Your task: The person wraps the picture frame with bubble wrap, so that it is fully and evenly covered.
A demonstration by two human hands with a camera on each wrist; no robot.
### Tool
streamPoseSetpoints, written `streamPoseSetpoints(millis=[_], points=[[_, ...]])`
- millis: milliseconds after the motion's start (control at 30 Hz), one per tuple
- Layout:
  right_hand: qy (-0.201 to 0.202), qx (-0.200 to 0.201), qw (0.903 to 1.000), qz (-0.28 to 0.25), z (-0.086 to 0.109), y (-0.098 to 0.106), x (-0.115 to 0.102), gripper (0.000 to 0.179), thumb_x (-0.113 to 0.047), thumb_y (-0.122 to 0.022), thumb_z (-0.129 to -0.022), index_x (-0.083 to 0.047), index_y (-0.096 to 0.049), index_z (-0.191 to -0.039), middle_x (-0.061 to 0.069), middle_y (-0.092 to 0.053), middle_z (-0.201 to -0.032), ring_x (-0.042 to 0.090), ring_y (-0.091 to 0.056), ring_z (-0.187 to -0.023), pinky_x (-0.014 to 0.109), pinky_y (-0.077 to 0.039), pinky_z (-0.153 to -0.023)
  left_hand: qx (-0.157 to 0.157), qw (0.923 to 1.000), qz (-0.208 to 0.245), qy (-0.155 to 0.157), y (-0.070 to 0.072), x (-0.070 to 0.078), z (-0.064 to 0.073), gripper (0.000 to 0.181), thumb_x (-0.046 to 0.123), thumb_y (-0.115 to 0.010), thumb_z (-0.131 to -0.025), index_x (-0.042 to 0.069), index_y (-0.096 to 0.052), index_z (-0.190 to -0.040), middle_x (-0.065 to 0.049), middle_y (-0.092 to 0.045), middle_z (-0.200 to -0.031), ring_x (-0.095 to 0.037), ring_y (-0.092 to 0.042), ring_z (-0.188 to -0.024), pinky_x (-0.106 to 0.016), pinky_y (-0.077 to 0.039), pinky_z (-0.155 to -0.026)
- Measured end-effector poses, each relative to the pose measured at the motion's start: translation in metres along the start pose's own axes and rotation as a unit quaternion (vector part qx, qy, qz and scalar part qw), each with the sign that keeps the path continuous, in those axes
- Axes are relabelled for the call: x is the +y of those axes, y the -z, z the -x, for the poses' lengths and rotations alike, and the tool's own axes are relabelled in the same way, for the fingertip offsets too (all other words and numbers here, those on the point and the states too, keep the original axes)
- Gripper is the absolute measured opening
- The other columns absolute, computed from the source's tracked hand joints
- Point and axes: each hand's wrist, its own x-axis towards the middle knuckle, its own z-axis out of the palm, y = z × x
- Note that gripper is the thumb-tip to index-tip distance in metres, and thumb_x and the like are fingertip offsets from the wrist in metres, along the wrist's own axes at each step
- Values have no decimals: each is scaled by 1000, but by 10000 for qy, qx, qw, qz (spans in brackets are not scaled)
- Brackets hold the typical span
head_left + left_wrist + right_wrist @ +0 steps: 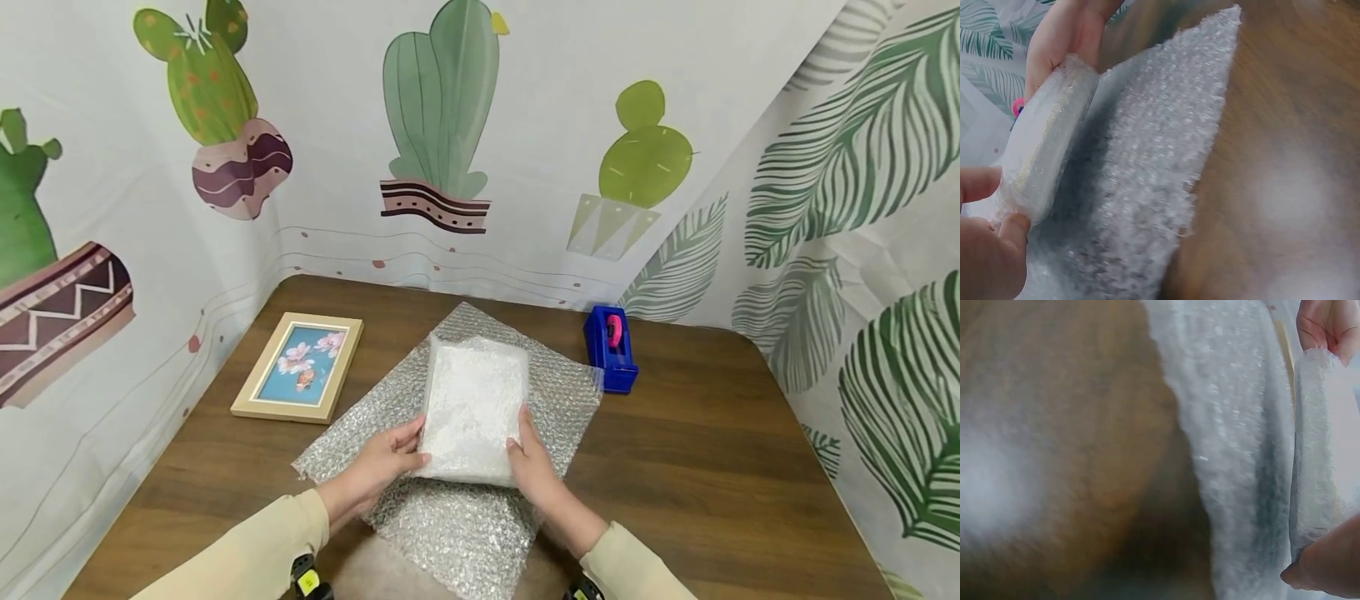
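Note:
A flat rectangular package (480,408) wrapped in bubble wrap is held between both hands, over a loose bubble wrap sheet (457,533). My left hand (378,458) grips its lower left edge, thumb on the front. At the opposite edge, my right hand (536,467) holds it with the thumb over the face. The left wrist view shows the package (1054,137) tilted above the sheet (1154,137), a pale yellowish edge visible through the plastic. From the right wrist, the package (1316,450) appears edge-on, pinched at both ends.
A picture frame (279,392) with a light border and a flower picture lies at the table's left. Behind the sheet's right corner stands a blue tape dispenser (618,371) with a pink core. Printed cloth (540,167) hangs behind the wooden table (697,467).

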Motion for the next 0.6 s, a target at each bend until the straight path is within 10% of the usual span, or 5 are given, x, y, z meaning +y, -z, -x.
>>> streamPoseSetpoints(millis=[600], points=[[-225,-186,9992,-281,-3,64,-41,64,-8,-34,-104,2,3,-156,19,8,-165,39,9,-153,56,6,-125,-454,9988,-178,-101,-17,67,-12,72,3,-65,-90,4,-31,-152,-18,-26,-160,-36,-31,-147,-51,-26,-120]])
